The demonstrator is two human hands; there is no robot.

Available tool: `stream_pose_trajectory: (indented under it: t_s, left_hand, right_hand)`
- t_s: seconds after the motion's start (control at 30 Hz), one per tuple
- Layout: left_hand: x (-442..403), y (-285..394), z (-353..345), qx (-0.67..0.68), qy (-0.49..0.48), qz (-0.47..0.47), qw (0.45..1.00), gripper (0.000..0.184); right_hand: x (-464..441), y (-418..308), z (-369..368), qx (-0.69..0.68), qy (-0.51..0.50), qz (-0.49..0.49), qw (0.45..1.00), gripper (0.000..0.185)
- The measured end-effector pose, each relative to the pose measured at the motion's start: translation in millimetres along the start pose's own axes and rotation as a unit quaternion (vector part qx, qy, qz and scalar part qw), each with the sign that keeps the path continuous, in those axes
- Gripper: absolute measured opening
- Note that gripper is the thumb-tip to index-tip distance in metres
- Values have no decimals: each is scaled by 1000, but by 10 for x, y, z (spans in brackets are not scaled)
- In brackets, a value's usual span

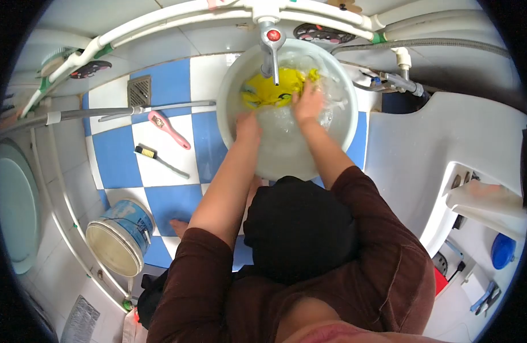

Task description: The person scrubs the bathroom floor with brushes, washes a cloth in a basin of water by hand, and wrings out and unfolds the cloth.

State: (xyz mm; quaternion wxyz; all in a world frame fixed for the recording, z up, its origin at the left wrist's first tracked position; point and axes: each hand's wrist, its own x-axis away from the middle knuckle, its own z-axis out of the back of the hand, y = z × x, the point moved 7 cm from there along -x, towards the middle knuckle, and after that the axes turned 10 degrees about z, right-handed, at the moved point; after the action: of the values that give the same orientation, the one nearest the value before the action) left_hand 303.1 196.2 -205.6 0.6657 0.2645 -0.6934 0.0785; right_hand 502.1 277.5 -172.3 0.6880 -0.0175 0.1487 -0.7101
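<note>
A large pale round basin holds cloudy, bubbly water under a metal tap with a red-marked top. In the water floats a bright yellow cloth with dark and bluish markings. My right hand lies on the cloth's right end, fingers spread and pointing up toward it. At the cloth's lower left is my left hand, its fingers curled down and partly hidden by the water and glare, so its grip is unclear.
On the blue and white tiles left of the basin lie a pink-handled brush and a scrubbing brush. A white and blue bucket stands lower left. White pipes run along the wall. A grey-white ledge is at the right.
</note>
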Motion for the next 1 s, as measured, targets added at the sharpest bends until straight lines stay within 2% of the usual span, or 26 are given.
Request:
stream_pose_trajectory:
  t_s: [0.07, 0.1, 0.2, 0.23, 0.33, 0.4, 0.47, 0.5, 0.57, 0.6, 0.67, 0.73, 0.8, 0.83, 0.9, 0.93, 0.97, 1.0]
  left_hand:
    - [21, -56, -52, -10, -17, 16, 1000, 50]
    - [30, -73, -60, -17, -24, 24, 999, 51]
    - [81, -118, -6, -1, -49, 17, 999, 53]
    - [87, -110, 5, 6, -41, 17, 999, 51]
    - [8, -114, -19, 52, -38, 30, 997, 45]
    - [-198, -162, 3, 115, -59, 61, 990, 42]
    - [44, 49, -72, 183, -169, 44, 968, 44]
    - [154, 125, -120, 216, -222, 36, 950, 47]
    - [-226, -92, -176, 267, -308, 41, 912, 43]
    - [-344, -158, -199, 292, -349, 43, 889, 41]
    - [-126, -78, -237, 189, -254, -35, 948, 38]
    - [33, -41, -170, 127, -176, -80, 973, 37]
    - [86, -66, -68, 114, -122, -94, 981, 37]
    - [1, -154, -49, 91, -93, -41, 991, 38]
    - [-243, -311, -30, 38, -40, 64, 996, 39]
    - [-315, -269, -44, 84, -50, 45, 994, 40]
    - [-372, -248, -41, 129, -57, 28, 990, 42]
    - [-396, -246, -29, 172, -65, 13, 983, 44]
  right_hand:
    - [135, -373, -148, 26, -46, 129, 990, 31]
    - [178, -424, -322, -22, -186, 194, 963, 32]
    - [93, -266, -281, -61, -210, 180, 959, 32]
    - [48, -98, -403, 14, -287, 46, 957, 39]
    - [219, -314, -480, -177, -181, 19, 967, 42]
    - [328, -851, -42, -303, -208, 163, 916, 41]
    - [429, -1179, 466, -379, -169, 181, 891, 35]
    - [445, -1279, 622, -404, -191, 174, 877, 34]
    - [453, -1421, 801, -454, -233, 160, 845, 31]
    - [388, -1321, 709, -425, -207, 138, 870, 29]
    - [121, -976, 281, -365, -149, 93, 915, 26]
    - [-150, -432, -91, -227, -97, 29, 969, 24]
    - [-239, -22, -15, -98, 71, -61, 991, 27]
    - [-166, -31, -21, -26, 44, -101, 994, 31]
    - [26, -258, -370, -80, -136, -9, 987, 30]
    - [156, -401, -510, -105, -223, 36, 968, 30]
    - [279, -576, -466, -247, -314, -6, 917, 29]
    - [405, -815, -282, -380, -395, -51, 834, 29]
